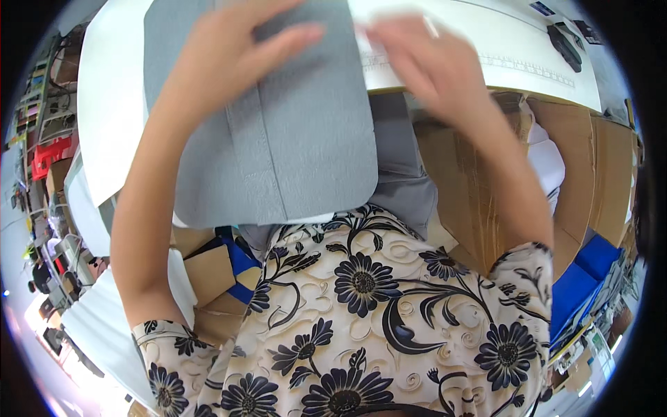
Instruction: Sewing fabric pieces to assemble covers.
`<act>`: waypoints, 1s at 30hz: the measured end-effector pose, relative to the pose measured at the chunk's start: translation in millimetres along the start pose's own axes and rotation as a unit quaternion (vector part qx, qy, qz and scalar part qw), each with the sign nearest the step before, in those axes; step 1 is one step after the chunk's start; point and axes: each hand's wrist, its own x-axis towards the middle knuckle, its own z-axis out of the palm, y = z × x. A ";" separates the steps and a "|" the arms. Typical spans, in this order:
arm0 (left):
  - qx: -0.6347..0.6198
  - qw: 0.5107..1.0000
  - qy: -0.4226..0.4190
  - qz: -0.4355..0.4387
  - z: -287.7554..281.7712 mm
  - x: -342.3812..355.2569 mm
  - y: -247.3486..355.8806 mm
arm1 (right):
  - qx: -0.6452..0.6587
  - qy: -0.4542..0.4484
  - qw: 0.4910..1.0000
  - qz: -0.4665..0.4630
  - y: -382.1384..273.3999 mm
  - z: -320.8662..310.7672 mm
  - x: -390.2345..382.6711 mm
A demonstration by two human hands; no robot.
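A large grey sheet [313, 153] with rounded corners and a seam down its middle lies on the white table, its near end reaching over the edge toward my body. My left hand [257, 42] is over the sheet's upper part, thumb stretched out apart from the fingers, with nothing seen in it. The tips of its fingers run to the picture's top edge. Just beyond the sheet's right edge is my right hand [431, 62], smeared by motion. Whether its fingers hold anything I cannot make out. Grey cloth [399, 160] hangs below the table edge by the sheet.
A ruler [535, 67] lies along the white tabletop [479, 28], and a black tool [565, 47] rests at its far right. Open cardboard boxes [577, 139] stand at my right, with a blue bin [583, 278] beside them. A red stool [48, 156] is far left.
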 end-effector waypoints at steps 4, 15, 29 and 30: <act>-0.092 0.993 -0.004 0.074 -14.0 -105.3 51.8 | 0.272 -0.001 0.939 0.212 -67.3 16.1 -96.7; 0.064 0.993 0.101 0.022 19.9 -149.0 64.2 | 0.747 0.051 0.489 0.447 -85.0 88.0 -81.7; 0.120 0.980 0.150 0.044 -1.6 -149.6 33.6 | 0.691 -0.034 0.583 0.426 -101.7 67.1 -42.5; 0.113 0.982 0.145 0.050 -0.9 -148.6 36.3 | 0.689 -0.026 0.581 0.433 -98.9 65.3 -46.7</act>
